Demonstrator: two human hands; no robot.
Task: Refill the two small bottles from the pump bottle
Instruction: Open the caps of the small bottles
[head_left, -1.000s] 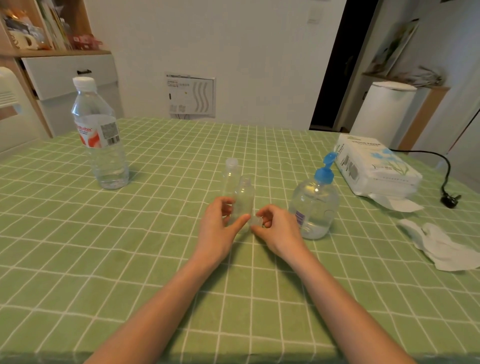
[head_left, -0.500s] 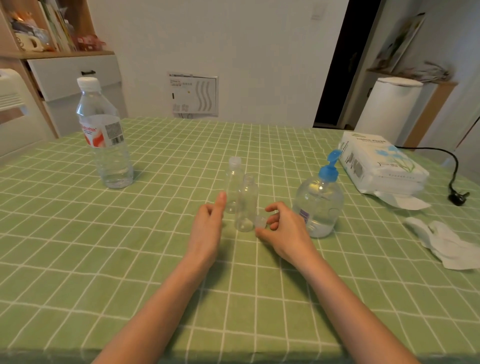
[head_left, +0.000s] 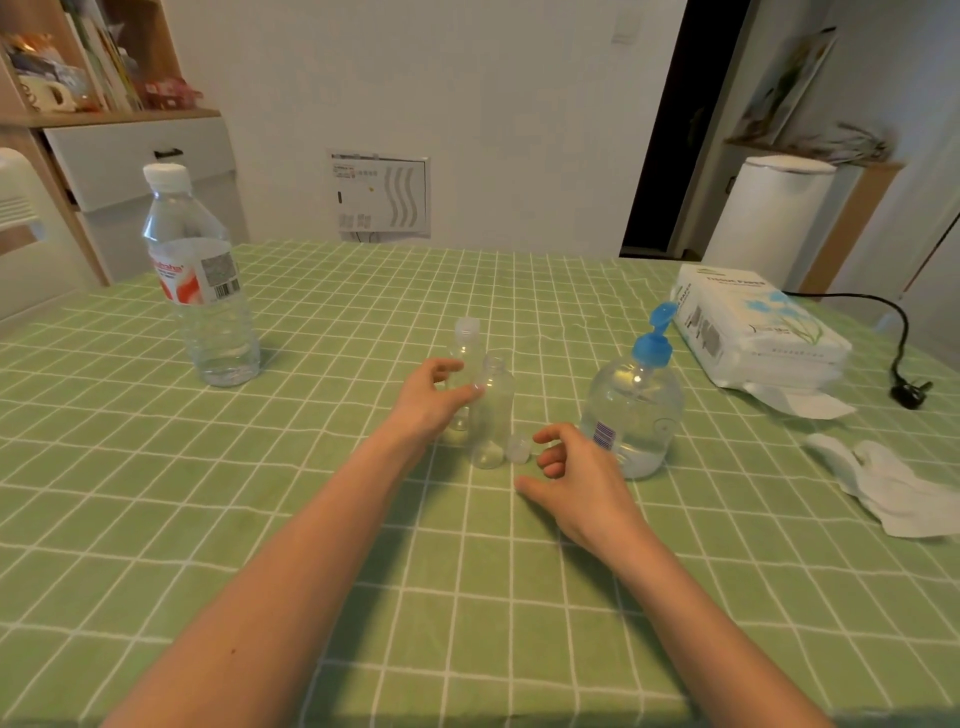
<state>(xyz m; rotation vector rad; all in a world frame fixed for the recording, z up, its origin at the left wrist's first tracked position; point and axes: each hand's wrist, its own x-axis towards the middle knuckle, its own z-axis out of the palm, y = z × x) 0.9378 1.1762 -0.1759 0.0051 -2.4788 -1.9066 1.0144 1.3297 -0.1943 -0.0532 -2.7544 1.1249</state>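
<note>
Front bottle (head_left: 492, 410) stands uncapped near the middle of the tabletop (head_left: 260, 493), its cap (head_left: 519, 449) loose just beside it. The back bottle (head_left: 466, 343), capped, is close behind. My left hand (head_left: 434, 402) curls at them, thumb against the front one; I cannot tell if it grips. My right hand (head_left: 576, 480) hovers loosely spread, holding nothing, near the pump bottle (head_left: 631, 415). Both small bottles look light, so I judge a careless nudge could topple one or send the cap rolling.
</note>
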